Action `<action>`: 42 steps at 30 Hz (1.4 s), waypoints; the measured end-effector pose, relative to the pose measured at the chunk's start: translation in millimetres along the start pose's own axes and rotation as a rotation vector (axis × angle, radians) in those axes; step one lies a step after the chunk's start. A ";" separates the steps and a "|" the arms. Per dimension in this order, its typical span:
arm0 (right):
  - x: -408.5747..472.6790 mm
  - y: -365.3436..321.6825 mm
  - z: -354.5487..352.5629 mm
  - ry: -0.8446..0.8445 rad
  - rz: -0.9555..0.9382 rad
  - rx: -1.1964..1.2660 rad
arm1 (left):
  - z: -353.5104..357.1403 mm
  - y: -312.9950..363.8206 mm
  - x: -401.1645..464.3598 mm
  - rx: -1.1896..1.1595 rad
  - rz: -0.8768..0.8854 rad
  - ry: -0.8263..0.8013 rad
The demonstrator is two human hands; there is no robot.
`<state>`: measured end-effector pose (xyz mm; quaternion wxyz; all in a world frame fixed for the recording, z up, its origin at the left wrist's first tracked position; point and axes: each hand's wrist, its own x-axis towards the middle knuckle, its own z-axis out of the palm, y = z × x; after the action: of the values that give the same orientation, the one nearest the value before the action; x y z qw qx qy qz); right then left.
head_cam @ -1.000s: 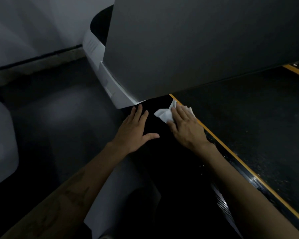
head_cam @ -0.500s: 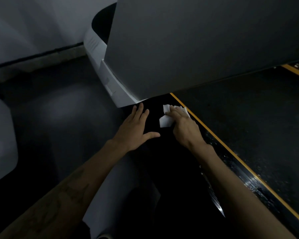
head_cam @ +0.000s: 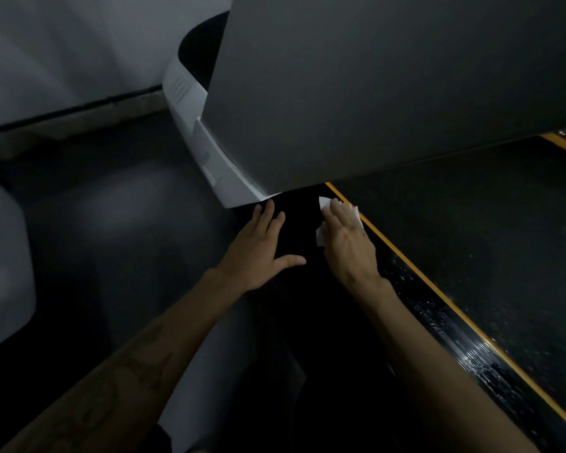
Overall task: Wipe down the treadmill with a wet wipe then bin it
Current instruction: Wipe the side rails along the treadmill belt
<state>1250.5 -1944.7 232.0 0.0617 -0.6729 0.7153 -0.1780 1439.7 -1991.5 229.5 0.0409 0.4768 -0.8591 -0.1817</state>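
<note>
The treadmill fills the right half: a black side rail [head_cam: 451,335] with a yellow stripe, wet and glistening, beside the dark belt [head_cam: 471,230]. A big grey console panel [head_cam: 373,86] hangs over its front, above the white motor cover [head_cam: 209,158]. My right hand [head_cam: 347,240] lies flat with straight fingers on the white wet wipe [head_cam: 322,204], pressing it onto the rail just under the panel's edge. Bits of the wipe show past the fingertips and left of the palm. My left hand [head_cam: 262,246] rests flat, fingers spread, on the dark surface left of it.
Dark floor [head_cam: 111,223] spreads to the left, with a pale wall and skirting [head_cam: 62,116] behind. A rounded white object [head_cam: 0,256] sits at the left edge. My own white clothing [head_cam: 209,371] shows below between my arms. No bin is in view.
My right hand has slid the wipe a little forward and to the right along the rail, up under the panel's edge. My left hand has stayed where it was.
</note>
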 end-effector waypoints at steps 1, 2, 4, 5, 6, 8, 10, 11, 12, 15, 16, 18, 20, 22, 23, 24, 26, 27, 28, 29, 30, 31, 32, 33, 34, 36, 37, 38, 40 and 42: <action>3.7 1.9 2.9 -0.022 -0.011 -0.049 | 0.1 0.1 0.2 0.000 -0.001 0.000; 8.4 2.7 6.1 -0.042 -0.017 -0.088 | 0.2 0.2 0.4 0.000 -0.001 0.001; 15.3 1.1 10.6 -0.063 -0.029 -0.127 | 0.4 0.2 0.1 0.003 0.000 0.003; 16.1 -0.2 9.5 -0.088 -0.051 -0.134 | 0.4 0.3 -0.1 0.003 0.001 0.006; 15.7 1.2 9.0 -0.131 -0.084 -0.136 | 0.5 0.3 0.0 0.004 0.001 0.010; 8.1 7.9 4.3 -0.179 -0.150 -0.121 | 1.0 0.1 0.2 0.008 0.003 0.013; -1.8 18.3 -0.6 -0.156 -0.154 -0.115 | 1.2 0.4 0.4 0.008 0.000 0.011; -2.9 21.7 -1.3 -0.147 -0.128 -0.121 | 0.7 0.5 0.6 0.008 -0.002 0.008; -0.4 21.8 -1.2 -0.138 -0.093 -0.132 | 0.4 0.3 0.5 0.008 -0.003 0.008; 15.7 7.4 4.7 -0.116 0.000 -0.151 | 0.1 1.0 0.2 0.008 -0.009 -0.001; 19.6 0.8 6.7 -0.118 0.001 -0.146 | 0.0 1.2 -0.1 0.008 -0.011 -0.002; 16.8 -8.0 7.8 -0.152 -0.041 -0.115 | -0.5 1.6 -1.3 0.006 -0.013 0.003; 4.6 -5.5 5.0 -0.185 -0.091 -0.099 | -1.1 0.7 -1.4 0.007 -0.007 0.011; -8.0 5.5 -0.1 -0.180 -0.091 -0.102 | -1.2 0.2 -0.8 0.009 -0.001 0.008; -10.1 11.0 -1.7 -0.168 -0.065 -0.106 | -1.2 -0.1 -0.4 0.011 -0.002 0.005; -7.6 14.4 -2.5 -0.156 -0.034 -0.119 | -1.4 -0.1 -0.2 0.014 -0.004 0.003; 6.3 13.5 -0.8 -0.129 0.011 -0.151 | -1.6 1.0 -0.9 0.023 -0.005 0.007; 14.8 9.6 0.7 -0.129 0.032 -0.145 | -2.2 1.8 -1.4 0.027 -0.003 0.008; 21.3 4.8 2.0 -0.141 0.045 -0.128 | -2.2 2.6 -2.1 0.031 -0.001 0.008; 24.4 0.5 3.4 -0.154 0.048 -0.107 | -2.3 3.3 -2.9 0.033 -0.001 0.008; 24.0 -2.4 4.9 -0.167 0.034 -0.096 | -2.4 3.6 -3.6 0.032 -0.002 0.010; 19.8 -3.8 5.0 -0.182 0.012 -0.087 | -2.4 3.5 -3.8 0.030 -0.003 0.013; 13.2 -2.1 4.9 -0.201 -0.013 -0.085 | -2.0 3.2 -3.8 0.027 -0.003 0.018; 5.5 0.9 4.2 -0.214 -0.039 -0.090 | -1.7 2.8 -3.5 0.024 -0.002 0.023; -2.1 4.9 2.4 -0.212 -0.056 -0.098 | -1.3 2.4 -3.3 0.022 -0.002 0.023; -7.9 14.0 -1.7 -0.175 -0.048 -0.120 | -1.4 2.6 -3.3 0.021 -0.002 0.016; -5.8 16.0 -2.1 -0.155 -0.027 -0.135 | -1.7 2.9 -3.4 0.024 -0.001 0.015; -0.9 15.3 -0.4 -0.143 -0.008 -0.148 | -1.8 2.9 -3.1 0.028 0.002 0.020; 11.1 4.7 6.7 -0.128 0.026 -0.149 | -1.5 2.0 -3.1 0.035 0.006 0.033; 22.2 -6.7 11.1 -0.139 0.047 -0.119 | -0.8 0.9 -3.1 0.023 0.000 0.031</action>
<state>1258.5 -1968.6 227.3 0.0752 -0.6693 0.7341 -0.0868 1440.9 -1988.7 230.9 0.0489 0.4802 -0.8602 -0.1643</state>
